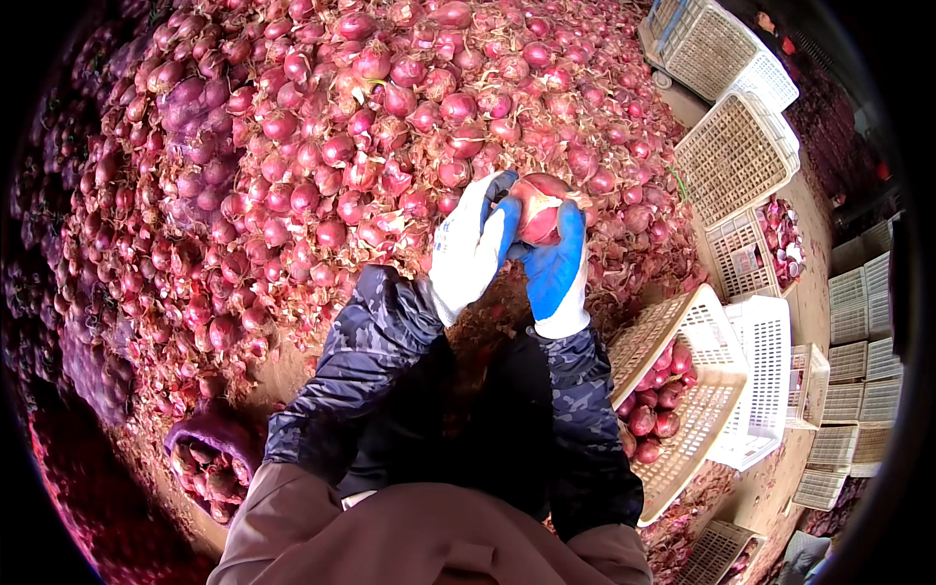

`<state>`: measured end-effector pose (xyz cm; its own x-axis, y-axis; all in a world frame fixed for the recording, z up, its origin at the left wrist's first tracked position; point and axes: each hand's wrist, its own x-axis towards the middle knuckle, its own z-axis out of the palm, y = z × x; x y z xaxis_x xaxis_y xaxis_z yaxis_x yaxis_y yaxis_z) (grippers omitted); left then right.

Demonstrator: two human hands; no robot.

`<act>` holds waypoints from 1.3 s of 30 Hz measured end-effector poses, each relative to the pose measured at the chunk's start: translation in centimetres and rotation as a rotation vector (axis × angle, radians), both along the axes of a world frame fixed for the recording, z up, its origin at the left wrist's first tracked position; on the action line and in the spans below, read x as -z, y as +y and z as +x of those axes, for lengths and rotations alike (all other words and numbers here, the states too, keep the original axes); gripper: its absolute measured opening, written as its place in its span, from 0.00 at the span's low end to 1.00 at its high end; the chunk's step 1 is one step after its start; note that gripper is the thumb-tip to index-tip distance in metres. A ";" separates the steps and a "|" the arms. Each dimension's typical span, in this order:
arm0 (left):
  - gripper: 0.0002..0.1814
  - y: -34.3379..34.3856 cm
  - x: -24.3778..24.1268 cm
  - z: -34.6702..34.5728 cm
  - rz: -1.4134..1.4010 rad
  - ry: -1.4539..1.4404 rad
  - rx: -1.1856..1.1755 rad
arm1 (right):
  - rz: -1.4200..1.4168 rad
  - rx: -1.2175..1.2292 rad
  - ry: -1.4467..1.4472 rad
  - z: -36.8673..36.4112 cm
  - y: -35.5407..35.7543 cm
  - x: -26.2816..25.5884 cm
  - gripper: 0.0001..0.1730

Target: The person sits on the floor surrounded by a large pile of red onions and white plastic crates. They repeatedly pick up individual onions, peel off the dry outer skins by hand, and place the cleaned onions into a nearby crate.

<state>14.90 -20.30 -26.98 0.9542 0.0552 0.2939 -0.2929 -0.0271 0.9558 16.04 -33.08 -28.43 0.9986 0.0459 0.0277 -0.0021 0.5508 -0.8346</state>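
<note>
A large red onion [540,212] with partly torn, papery outer skin is held up between both hands, above a broad heap of red onions [336,150]. My left hand [472,245], in a white glove with a blue coated palm, grips the onion's left side. On its right side, my right hand [557,267] in a matching glove has its thumb pressed against the skin. The fingers beneath the onion are mostly hidden. Camouflage sleeve covers reach up to both gloves.
At right a tilted plastic crate [687,409] holds several onions. A purple mesh sack [212,468] of onions stands at lower left. More crates [738,157] line the right side, with stacked crates [855,365] beyond. Loose skins litter the floor.
</note>
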 end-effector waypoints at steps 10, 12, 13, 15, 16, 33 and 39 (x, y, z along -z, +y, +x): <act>0.25 0.3 2.2 1.9 0.371 -0.334 -0.170 | 0.204 -0.077 -0.110 -0.3 1.4 0.7 0.28; 0.24 0.7 2.2 2.1 0.454 -0.405 -0.185 | 0.205 -0.021 -0.106 -0.6 1.8 0.4 0.29; 0.24 0.6 2.1 2.2 0.456 -0.465 -0.199 | 0.185 0.013 -0.116 -0.5 1.8 0.6 0.30; 0.23 0.4 2.3 2.4 0.439 -0.481 -0.193 | 0.143 0.083 -0.137 -0.3 1.6 1.2 0.31; 0.22 0.2 2.1 2.4 0.430 -0.492 -0.192 | 0.096 0.138 -0.146 -0.4 1.5 1.1 0.31; 0.12 0.9 0.6 0.5 0.079 -0.198 -0.155 | -0.337 0.416 -0.230 -0.9 0.8 0.5 0.32; 0.14 1.9 1.8 1.5 0.684 -0.244 -0.403 | -0.045 0.280 -0.149 -0.9 0.5 0.8 0.29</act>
